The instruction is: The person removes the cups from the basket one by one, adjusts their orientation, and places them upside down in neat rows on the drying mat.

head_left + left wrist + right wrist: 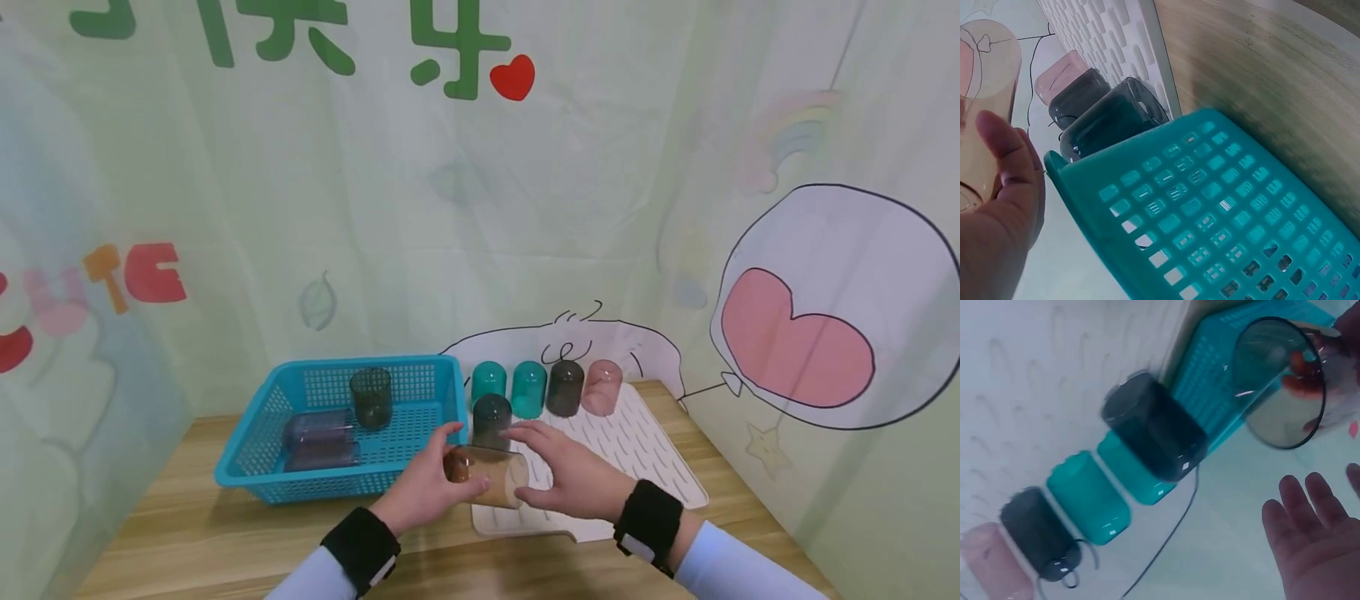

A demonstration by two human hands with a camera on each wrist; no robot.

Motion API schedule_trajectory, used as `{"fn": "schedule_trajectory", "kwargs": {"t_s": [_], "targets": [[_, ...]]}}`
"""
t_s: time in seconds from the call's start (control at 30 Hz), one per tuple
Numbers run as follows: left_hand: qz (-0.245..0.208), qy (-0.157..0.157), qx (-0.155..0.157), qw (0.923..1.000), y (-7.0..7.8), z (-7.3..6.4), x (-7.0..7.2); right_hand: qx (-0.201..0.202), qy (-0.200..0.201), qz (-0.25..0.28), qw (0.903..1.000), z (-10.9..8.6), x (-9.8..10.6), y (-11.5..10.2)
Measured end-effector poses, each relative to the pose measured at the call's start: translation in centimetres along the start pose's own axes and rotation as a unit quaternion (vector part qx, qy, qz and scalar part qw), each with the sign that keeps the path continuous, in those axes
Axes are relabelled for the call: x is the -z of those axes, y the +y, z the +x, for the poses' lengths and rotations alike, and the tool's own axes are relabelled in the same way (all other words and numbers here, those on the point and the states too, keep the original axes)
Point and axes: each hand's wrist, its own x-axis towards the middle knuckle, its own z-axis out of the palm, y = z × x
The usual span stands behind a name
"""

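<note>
My left hand (427,492) grips a clear amber cup (498,482) that lies sideways in the air over the mat's front left corner, its mouth facing right. In the left wrist view the thumb presses against the side of the amber cup (985,131). Close to the cup's mouth is my right hand (577,473); the right wrist view shows its fingers (1300,503) extended and apart from the rim. Just behind the held cup, a dark grey cup (491,419) stands upside down on the white ridged mat (637,450).
Behind it stand upturned cups in a row: two teal cups (529,390), a dark grey cup (566,388) and a pink cup (602,387). The blue basket (341,482) at left contains an upright dark cup (371,400) and two purplish cups (318,427) lying down. A printed curtain (375,208) hangs behind.
</note>
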Motion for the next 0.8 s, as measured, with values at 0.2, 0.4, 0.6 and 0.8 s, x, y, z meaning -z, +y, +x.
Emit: {"fn": "schedule_trajectory", "kwargs": {"t_s": [0.2,0.4,0.6,0.8], "targets": [[-0.012,-0.013,-0.007,0.9998,0.0,-0.1,0.0,0.095,-0.028,-0.017,0.9949,2.4,-1.0,-2.2],[-0.02,-0.016,0.003,0.9997,0.1,0.0,0.2,0.131,-0.025,-0.054,0.9896,3.5,-1.7,-2.5],[-0.019,-0.012,0.001,0.9997,0.1,-0.1,0.3,0.138,-0.03,-0.072,0.9873,4.0,-2.1,-2.4],[-0.022,-0.012,0.002,0.9997,0.0,-0.1,0.2,0.133,-0.039,-0.079,0.9872,4.0,-2.4,-2.3]]}}
